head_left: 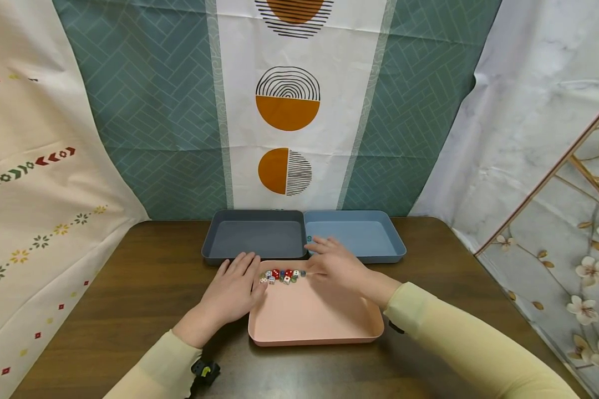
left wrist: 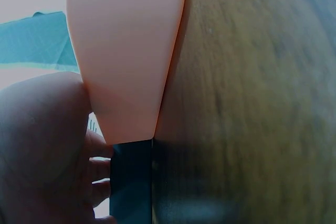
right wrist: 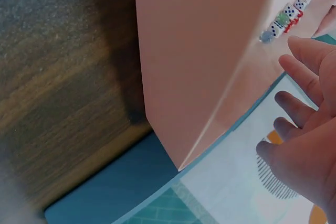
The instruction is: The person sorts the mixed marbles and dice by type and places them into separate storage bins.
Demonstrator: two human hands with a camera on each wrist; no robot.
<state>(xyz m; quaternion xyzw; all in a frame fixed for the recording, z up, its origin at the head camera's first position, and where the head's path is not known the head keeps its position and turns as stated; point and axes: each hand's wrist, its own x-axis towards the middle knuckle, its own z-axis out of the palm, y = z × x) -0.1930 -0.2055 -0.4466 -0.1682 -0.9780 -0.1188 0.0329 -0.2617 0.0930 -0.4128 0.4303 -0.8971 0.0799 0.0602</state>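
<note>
A pink tray (head_left: 319, 318) lies on the table in front of me. White and red dice (head_left: 287, 280) sit in a loose row with small blue and green glass-like pieces (head_left: 303, 274) along its far wall, towards the left corner. My left hand (head_left: 233, 293) rests over the tray's left far edge, fingers stretched forward, thumb by the dice. Over the far right part of the tray reaches my right hand (head_left: 336, 269), fingers extended near the right end of the row. In the right wrist view, its fingers (right wrist: 296, 109) are relaxed and apart, with nothing visible between them.
Behind the pink tray stand a dark grey tray (head_left: 252, 235) on the left and a blue tray (head_left: 359, 235) on the right, side by side. A small teal piece (head_left: 309, 239) shows inside the blue tray's left edge. Patterned cloths (head_left: 174, 111) hang behind and beside the brown table (head_left: 155, 277).
</note>
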